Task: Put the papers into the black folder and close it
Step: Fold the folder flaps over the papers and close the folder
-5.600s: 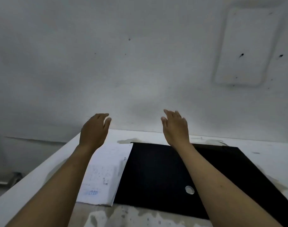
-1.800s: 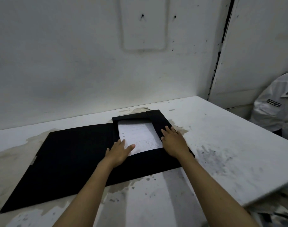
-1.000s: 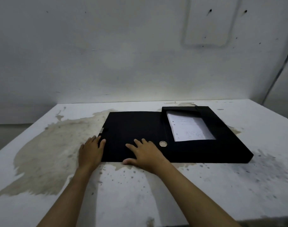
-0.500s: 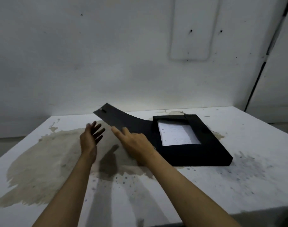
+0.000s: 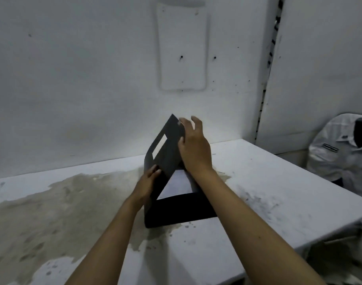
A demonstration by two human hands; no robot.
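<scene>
The black folder [image 5: 176, 210] lies on the white table [image 5: 268, 192] in the middle of the view. Its cover flap [image 5: 165, 149] stands raised and tilted to the right, over the tray. The white papers [image 5: 177, 185] lie inside the tray, partly hidden by the flap and my right forearm. My left hand [image 5: 148, 181] holds the flap's lower left edge. My right hand [image 5: 193, 145] presses against the flap's upper outer face with the fingers spread.
A large brownish stain [image 5: 42, 212] covers the table's left part. A wall [image 5: 83, 79] rises straight behind the table. A person in a white shirt [image 5: 340, 157] sits at the right edge, beyond the table's right side.
The cover flap has swung up from low on the left to nearly upright over the tray. Both hands moved right and up with it. The camera view shifted left.
</scene>
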